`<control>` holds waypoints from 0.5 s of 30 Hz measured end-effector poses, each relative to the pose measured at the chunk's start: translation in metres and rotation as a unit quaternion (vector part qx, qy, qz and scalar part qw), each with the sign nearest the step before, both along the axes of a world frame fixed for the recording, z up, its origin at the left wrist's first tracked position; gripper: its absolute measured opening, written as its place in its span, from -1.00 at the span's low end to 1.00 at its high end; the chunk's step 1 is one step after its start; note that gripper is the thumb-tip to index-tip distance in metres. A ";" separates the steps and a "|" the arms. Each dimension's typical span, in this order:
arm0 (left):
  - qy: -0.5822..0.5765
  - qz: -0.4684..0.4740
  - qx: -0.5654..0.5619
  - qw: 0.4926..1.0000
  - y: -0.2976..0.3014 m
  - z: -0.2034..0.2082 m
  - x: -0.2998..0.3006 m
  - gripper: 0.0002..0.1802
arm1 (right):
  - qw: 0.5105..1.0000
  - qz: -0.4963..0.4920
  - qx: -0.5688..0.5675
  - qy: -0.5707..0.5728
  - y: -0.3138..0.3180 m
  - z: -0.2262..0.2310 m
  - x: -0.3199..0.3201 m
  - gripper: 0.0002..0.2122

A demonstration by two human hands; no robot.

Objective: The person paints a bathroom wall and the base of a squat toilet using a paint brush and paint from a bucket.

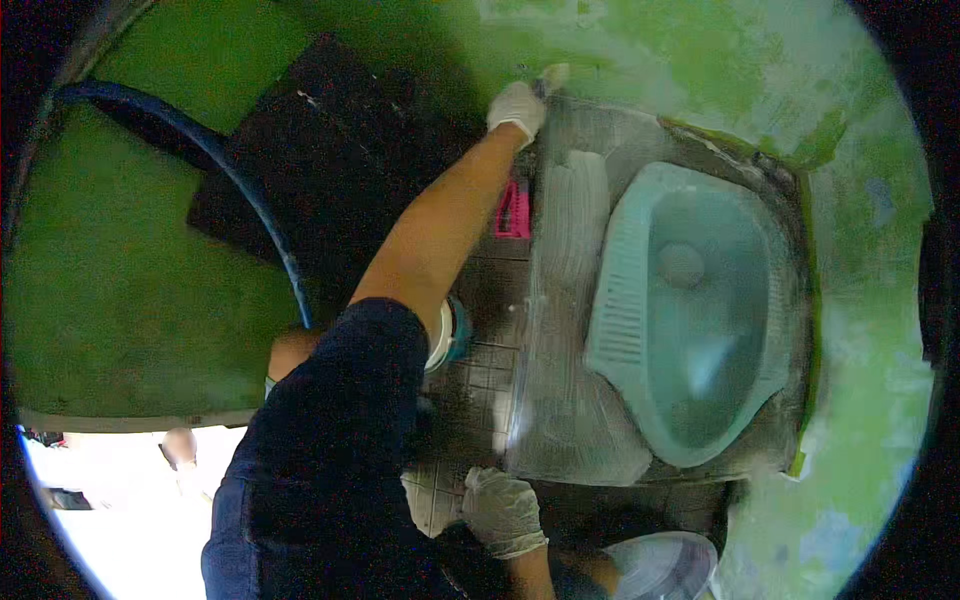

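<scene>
Right now, a teal container is sitting beside the outstretched arm, probably for easy reach. Lower, the right hand is curling loosely; whether it's holding anything, I can't tell. The left hand is gripping what looks like a brush, apparently reaching the green wall, while rightward a slab is cradling the squat toilet.

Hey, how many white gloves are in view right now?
2: the upper glove, gripping a brush near the top-left corner of the grey slab, and the lower glove, left of the shoe. Others may be hidden.
</scene>
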State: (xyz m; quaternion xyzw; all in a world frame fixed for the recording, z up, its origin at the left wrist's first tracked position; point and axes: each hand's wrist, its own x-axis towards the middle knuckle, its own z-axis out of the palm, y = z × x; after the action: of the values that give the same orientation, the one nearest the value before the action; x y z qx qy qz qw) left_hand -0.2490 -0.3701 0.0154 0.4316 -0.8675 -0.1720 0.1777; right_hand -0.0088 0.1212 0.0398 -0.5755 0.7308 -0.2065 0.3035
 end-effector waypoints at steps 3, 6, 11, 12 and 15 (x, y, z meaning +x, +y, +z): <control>0.055 0.032 -0.014 0.998 0.013 -0.001 0.019 -0.70 | 0.996 0.028 -0.001 0.079 0.000 -0.002 0.000 -0.92; 0.044 -0.065 -0.024 0.997 0.046 0.001 -0.014 -0.70 | 0.999 0.030 -0.005 0.033 0.003 -0.014 0.004 -0.90; 0.009 -0.094 0.016 0.995 0.096 -0.009 -0.094 -0.63 | 0.997 0.069 0.000 0.033 0.000 -0.012 0.002 -0.88; 0.012 -0.094 0.018 0.995 0.093 -0.017 -0.107 -0.63 | 0.998 0.048 0.015 0.027 -0.002 -0.005 -0.001 -0.88; -0.047 -0.079 0.067 0.994 0.066 -0.025 -0.105 -0.60 | 0.998 0.045 0.032 -0.018 -0.004 -0.007 -0.002 -0.87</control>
State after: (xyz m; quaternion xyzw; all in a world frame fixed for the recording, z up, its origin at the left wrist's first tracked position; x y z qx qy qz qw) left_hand -0.3536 -0.3036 -0.0101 0.3805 -0.8928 -0.2222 0.0932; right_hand -0.0103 0.1169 0.0330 -0.5938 0.7052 -0.1792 0.3435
